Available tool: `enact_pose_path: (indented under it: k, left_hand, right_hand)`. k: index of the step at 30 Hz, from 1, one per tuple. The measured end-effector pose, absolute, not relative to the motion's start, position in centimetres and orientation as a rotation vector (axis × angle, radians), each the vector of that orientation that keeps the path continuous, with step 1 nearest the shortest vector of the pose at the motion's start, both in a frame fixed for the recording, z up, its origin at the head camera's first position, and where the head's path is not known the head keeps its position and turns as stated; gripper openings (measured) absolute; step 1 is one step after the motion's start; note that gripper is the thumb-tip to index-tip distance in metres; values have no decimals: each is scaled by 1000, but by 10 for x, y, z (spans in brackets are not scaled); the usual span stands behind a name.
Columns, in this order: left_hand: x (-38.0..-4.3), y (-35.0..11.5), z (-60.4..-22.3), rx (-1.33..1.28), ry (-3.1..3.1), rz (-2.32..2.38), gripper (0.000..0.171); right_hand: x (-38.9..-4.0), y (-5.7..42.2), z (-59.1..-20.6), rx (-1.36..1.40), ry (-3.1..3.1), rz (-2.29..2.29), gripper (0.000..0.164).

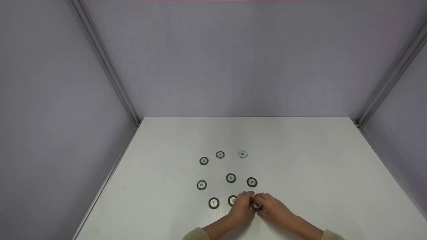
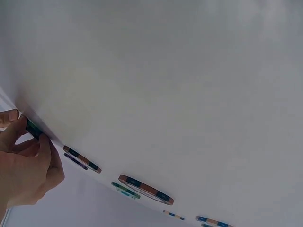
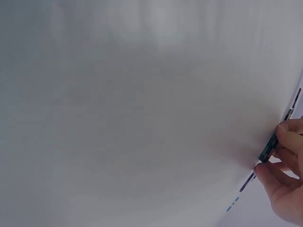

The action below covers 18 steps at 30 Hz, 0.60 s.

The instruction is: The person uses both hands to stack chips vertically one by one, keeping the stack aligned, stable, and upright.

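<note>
At the front of the white table, my left hand (image 1: 241, 209) and right hand (image 1: 273, 207) meet around a dark poker chip (image 1: 256, 206). Its green-patterned edge (image 2: 33, 128) shows between the left fingertips in the left wrist view. The right thumb and fingers pinch the same chip (image 3: 269, 147) in the right wrist view; whether more than one chip is stacked there I cannot tell. Partly behind the left hand lies another chip (image 1: 232, 200). Just beyond the hands rests a black-rimmed chip (image 1: 252, 182).
Several more chips lie flat and apart: a black-rimmed chip (image 1: 214, 203) left of the hands, a grey-rimmed chip (image 1: 201, 185), a green-rimmed chip (image 1: 231, 178), and farther back a pale chip (image 1: 243, 154) and two dark ones. Grey panels (image 1: 213, 60) enclose the table (image 1: 317, 160).
</note>
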<state>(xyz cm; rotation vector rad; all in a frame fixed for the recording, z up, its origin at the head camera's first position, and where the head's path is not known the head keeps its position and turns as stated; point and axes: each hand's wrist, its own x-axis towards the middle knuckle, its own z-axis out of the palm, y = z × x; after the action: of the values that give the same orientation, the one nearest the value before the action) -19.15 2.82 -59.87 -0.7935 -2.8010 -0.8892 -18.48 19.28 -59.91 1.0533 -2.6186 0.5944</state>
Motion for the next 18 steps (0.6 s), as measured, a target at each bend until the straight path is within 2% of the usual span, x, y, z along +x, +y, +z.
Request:
enact_pose_path:
  k: [5, 18]
  left_hand:
    - [-191, 28, -597, -752, -2865, -966, 43]
    - [-190, 32, -597, -721, -2853, -955, 34]
  right_hand:
    - [-185, 194, -599, 1036, -2626, 678, 32]
    - [-183, 190, -600, 858, -2774, 704, 34]
